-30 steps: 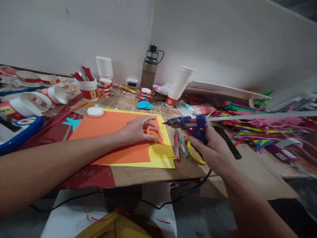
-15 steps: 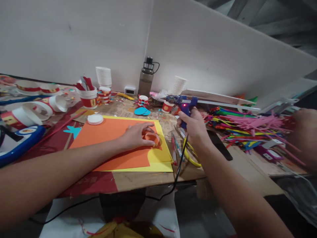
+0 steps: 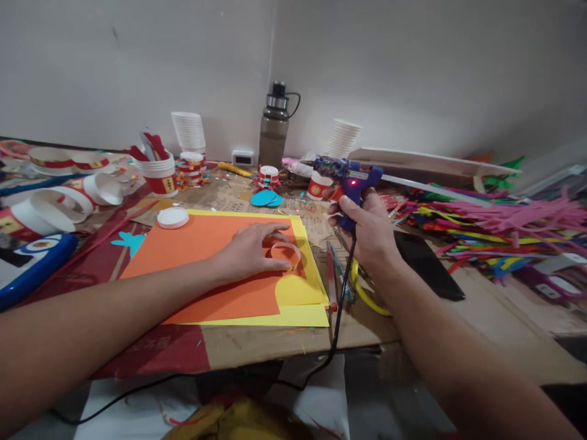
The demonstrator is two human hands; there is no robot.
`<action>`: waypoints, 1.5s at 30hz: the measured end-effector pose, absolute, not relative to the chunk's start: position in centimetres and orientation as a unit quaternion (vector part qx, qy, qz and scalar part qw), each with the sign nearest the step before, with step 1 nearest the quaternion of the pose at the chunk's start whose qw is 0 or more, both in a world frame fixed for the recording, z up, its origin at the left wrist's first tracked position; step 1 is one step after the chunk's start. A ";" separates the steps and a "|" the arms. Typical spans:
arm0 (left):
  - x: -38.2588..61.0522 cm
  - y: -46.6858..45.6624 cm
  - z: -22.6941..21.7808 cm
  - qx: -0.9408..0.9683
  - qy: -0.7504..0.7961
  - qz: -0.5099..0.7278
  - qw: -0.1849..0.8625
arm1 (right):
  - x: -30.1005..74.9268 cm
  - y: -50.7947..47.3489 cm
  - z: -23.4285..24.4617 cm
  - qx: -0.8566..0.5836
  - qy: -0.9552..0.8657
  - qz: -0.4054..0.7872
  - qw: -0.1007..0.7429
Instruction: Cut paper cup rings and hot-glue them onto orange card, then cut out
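- Left hand (image 3: pixel 254 247): palm down over the orange sheet (image 3: pixel 211 238), fingers curled, thumb and fingers about a thin pale ring (image 3: pixel 298 255). The exact contact of the far fingers is partly hidden.
- Pale ring: sits at the left hand's fingertips, over the right part of the orange sheet, nearer the right hand than the left wrist is.
- Right hand (image 3: pixel 376 232): closed around the handle of a blue hot glue gun (image 3: pixel 362 178).
- Glue gun: to the right of the ring and farther from the person, well apart from it; nozzle directed left, red indicator lit. A translucent glue stick (image 3: pixel 435 189) projects from the rear; a black cord (image 3: pixel 340 305) runs down from the handle.
- Yellow sheet (image 3: pixel 302 315): beneath the orange one, showing along its edges.
- White lid (image 3: pixel 173 218): on the orange sheet's far left corner.
- Black smartphone (image 3: pixel 428 266): right of the right hand.
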State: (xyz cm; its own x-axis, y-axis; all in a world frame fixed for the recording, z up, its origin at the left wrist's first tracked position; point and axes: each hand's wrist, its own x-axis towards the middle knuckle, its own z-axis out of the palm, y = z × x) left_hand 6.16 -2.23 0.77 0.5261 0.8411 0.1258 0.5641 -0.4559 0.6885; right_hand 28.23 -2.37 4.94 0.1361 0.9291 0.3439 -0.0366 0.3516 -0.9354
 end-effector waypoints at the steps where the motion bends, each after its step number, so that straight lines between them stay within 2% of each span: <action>1: 6.1 -2.2 0.8 0.821 0.430 0.230 0.296 | 28.2 -2.4 4.8 -0.423 -0.530 0.388 0.623; 13: 6.1 -2.4 1.0 0.820 0.427 0.233 0.302 | 27.7 -2.6 4.5 -0.422 -0.523 0.398 0.624; 23: 5.7 -2.5 1.0 0.789 0.398 0.291 0.367 | 27.9 -2.3 4.2 -0.426 -0.521 0.386 0.631; 28: 5.0 -2.0 3.1 0.798 0.434 0.307 0.284 | 28.2 -2.2 4.4 -0.423 -0.516 0.385 0.638; 32: 2.4 -0.1 5.3 0.823 0.498 0.234 0.142 | 28.4 -2.0 4.3 -0.410 -0.519 0.381 0.647; 37: -3.1 2.0 6.8 0.822 0.568 0.011 -0.033 | 28.4 -2.1 4.3 -0.403 -0.532 0.379 0.642; 41: -5.6 2.4 6.8 0.769 0.627 -0.125 -0.017 | 28.2 -2.1 4.3 -0.403 -0.524 0.383 0.646; 45: -6.2 3.0 6.2 0.766 0.632 -0.118 -0.010 | 28.2 -2.2 4.2 -0.408 -0.524 0.381 0.643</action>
State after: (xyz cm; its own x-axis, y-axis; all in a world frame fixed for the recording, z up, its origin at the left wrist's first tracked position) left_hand -6.24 3.02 6.20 0.1746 0.9703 -0.1674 0.9656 -0.2020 -0.1640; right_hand 28.18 -2.16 4.23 0.1603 0.9177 0.3636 -0.0618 0.3769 -0.9242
